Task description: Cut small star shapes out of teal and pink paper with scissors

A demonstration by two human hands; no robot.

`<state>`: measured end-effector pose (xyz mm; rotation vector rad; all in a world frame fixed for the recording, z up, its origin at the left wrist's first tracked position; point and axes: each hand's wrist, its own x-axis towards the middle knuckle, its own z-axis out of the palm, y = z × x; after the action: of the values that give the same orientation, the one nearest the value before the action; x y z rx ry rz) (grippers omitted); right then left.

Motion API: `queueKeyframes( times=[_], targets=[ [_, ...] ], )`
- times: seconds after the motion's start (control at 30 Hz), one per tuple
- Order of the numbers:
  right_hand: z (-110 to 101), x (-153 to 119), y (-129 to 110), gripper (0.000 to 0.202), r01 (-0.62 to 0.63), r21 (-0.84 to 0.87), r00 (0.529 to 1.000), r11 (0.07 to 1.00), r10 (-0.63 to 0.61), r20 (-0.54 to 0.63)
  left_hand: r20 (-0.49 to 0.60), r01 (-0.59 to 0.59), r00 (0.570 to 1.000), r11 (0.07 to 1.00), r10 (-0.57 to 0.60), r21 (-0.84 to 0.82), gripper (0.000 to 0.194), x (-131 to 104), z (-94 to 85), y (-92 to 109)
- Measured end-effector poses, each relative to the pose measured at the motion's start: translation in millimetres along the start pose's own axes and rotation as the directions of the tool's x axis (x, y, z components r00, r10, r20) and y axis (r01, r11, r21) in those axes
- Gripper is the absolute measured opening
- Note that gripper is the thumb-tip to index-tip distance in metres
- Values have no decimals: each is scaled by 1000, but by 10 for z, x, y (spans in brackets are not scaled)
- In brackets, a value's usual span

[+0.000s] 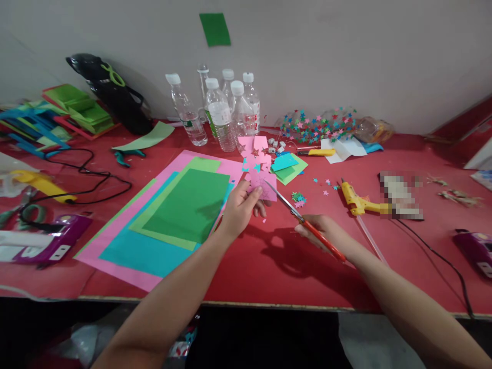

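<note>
My left hand (246,202) pinches a small square of pink paper (265,185) above the red table. A pair of scissors (302,219) with orange-red handles is gripped in my right hand (323,233). Its blade tips reach the face or edge of the pink square; which of these I cannot tell. Behind that square lie other pink paper pieces (251,144) with star shapes. Small cut stars (299,198) in green, blue and pink lie in a little pile beside the blades. Green and blue paper squares (290,166) rest just behind.
Large coloured sheets (188,202) are stacked on the left. Plastic bottles (221,115) stand along the wall. A yellow glue gun (357,199) with its cord lies to the right, near a pixelated object (400,196). A yellow cutter (322,152) and a black flask (115,97) are farther back.
</note>
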<state>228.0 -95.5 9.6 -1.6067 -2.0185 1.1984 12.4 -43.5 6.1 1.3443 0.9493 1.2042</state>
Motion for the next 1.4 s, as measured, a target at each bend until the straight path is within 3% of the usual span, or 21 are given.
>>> queueKeyframes(
  times=[0.37, 0.63, 1.4],
  targets=[
    [-26, 19, 44, 49, 29, -8, 1000, 1000, -29, 6, -5, 27, 1000, 1000, -26, 7, 27, 12, -38, -4],
    [31, -5, 15, 47, -25, 142, 999, 990, 18, 50, -15, 34, 999, 999, -35, -23, 26, -3, -14, -6],
    [65, 4, 31, 48, -29, 167, 998, 985, 21, 53, -39, 27, 999, 995, -31, -99, 25, -33, 34, -24]
  ],
)
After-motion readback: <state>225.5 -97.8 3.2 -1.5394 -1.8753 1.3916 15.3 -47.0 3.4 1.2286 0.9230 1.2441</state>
